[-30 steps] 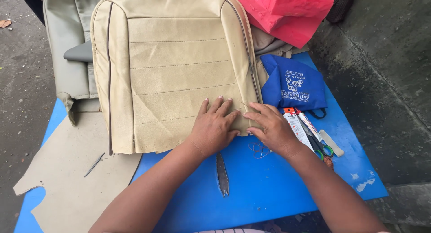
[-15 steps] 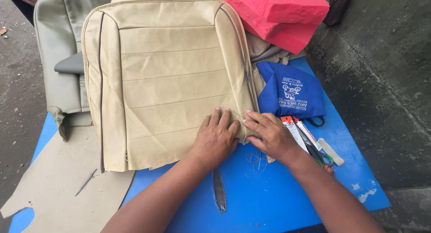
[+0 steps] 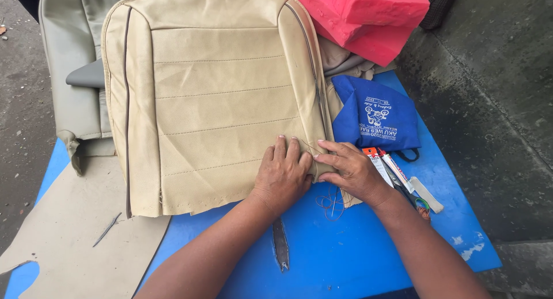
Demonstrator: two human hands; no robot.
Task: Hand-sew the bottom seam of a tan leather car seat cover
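Note:
A beige quilted seat cover (image 3: 213, 97) lies flat on a blue table (image 3: 357, 258). My left hand (image 3: 283, 175) presses palm down on the cover's lower right corner. My right hand (image 3: 352, 171) rests beside it, fingertips pinching the cover's right edge near the corner. Loose thread (image 3: 331, 204) trails from that corner onto the table below my right hand.
A blue cloth bag (image 3: 374, 117) and some pens and tools (image 3: 397, 175) lie right of my hands. Red foam blocks (image 3: 368, 17) sit at the back right. A flat beige cut piece (image 3: 75, 235) with a thin tool (image 3: 108, 229) lies left. A dark slit (image 3: 280, 247) marks the table.
The view has shifted, so the cover sits more to the left. Both hands have stayed on the cover's lower right corner, drawing closer together there.

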